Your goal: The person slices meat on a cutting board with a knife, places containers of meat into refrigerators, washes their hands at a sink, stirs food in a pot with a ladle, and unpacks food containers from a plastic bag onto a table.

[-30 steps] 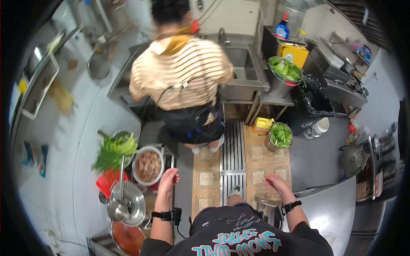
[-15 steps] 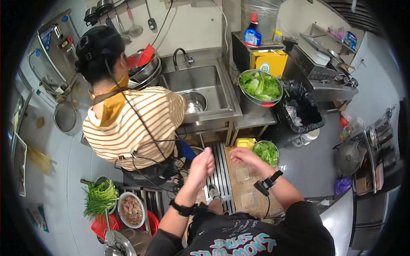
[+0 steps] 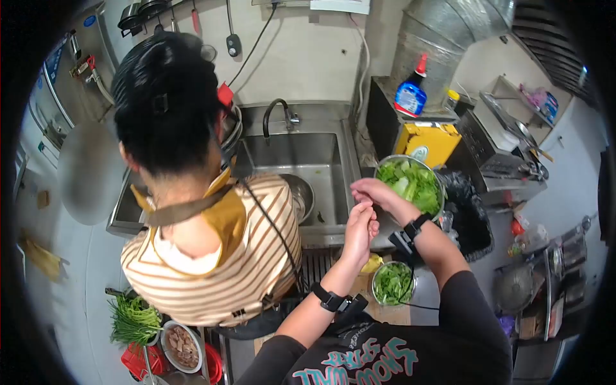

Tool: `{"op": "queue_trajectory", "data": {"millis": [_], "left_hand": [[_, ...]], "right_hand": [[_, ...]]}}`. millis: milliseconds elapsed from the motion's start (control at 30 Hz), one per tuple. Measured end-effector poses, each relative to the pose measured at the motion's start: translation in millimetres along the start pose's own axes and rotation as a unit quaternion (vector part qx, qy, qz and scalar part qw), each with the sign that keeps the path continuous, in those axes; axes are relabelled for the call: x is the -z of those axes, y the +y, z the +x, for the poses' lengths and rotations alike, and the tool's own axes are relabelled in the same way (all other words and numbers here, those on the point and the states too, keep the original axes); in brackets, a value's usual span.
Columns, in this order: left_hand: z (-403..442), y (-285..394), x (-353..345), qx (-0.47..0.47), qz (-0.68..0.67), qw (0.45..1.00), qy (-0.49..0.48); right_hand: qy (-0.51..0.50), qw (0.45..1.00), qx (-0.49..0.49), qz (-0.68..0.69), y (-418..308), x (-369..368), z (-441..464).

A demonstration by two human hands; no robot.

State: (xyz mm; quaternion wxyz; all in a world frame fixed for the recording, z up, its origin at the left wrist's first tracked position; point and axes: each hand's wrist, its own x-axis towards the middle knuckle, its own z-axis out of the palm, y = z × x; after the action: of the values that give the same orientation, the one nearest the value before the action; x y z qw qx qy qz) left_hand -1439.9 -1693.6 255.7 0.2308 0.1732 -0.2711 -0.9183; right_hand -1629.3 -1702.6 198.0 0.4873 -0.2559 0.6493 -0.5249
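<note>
My left hand [image 3: 362, 231] is up in front of me with its fingers curled in and nothing visible in them. Just above and to its right, my right hand [image 3: 377, 192] has its fingers loosely bent and apart, holding nothing I can see. The two hands are close together; whether they touch is unclear. Beside my right hand is a metal bowl of leafy greens [image 3: 417, 183]. Below my right forearm, a second bowl of cut greens [image 3: 393, 283] stands low near the floor. Both wrists wear black bands.
A person in a striped top [image 3: 212, 276] stands close on the left at the metal sink [image 3: 327, 154], where a metal bowl [image 3: 299, 196] sits. A black-lined bin [image 3: 471, 224] is at right. Scallions [image 3: 135, 317] and a bowl of meat [image 3: 183, 346] are lower left.
I have moved closer to the sink and the co-worker. My hands have come together and now appear beside the upper bowl of greens. The co-worker's body fills more of the left side.
</note>
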Motion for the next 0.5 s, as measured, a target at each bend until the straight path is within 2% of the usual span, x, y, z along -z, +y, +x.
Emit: {"op": "queue_trajectory", "data": {"millis": [100,167,300,367,433,500], "left_hand": [[46,7,12,-0.017,-0.01,0.999,0.044],[77,14,24,-0.025,-0.009,0.993,0.112],[119,13,67,-0.049,-0.018,0.973,0.224],[146,12,85,-0.057,-0.024,0.96,0.272],[154,13,100,-0.078,-0.021,0.944,0.319],[168,9,113,-0.1,-0.017,0.925,0.366]], "right_hand": [[0.014,1.0,0.02,-0.016,-47,7,97],[0.009,0.999,0.028,-0.015,-64,7,176],[-0.026,0.994,0.07,-0.075,-46,-3,347],[-0.008,0.966,0.088,-0.244,-50,-6,401],[0.024,0.932,0.14,-0.334,-30,5,483],[0.088,0.915,0.16,-0.359,-44,15,519]]}}
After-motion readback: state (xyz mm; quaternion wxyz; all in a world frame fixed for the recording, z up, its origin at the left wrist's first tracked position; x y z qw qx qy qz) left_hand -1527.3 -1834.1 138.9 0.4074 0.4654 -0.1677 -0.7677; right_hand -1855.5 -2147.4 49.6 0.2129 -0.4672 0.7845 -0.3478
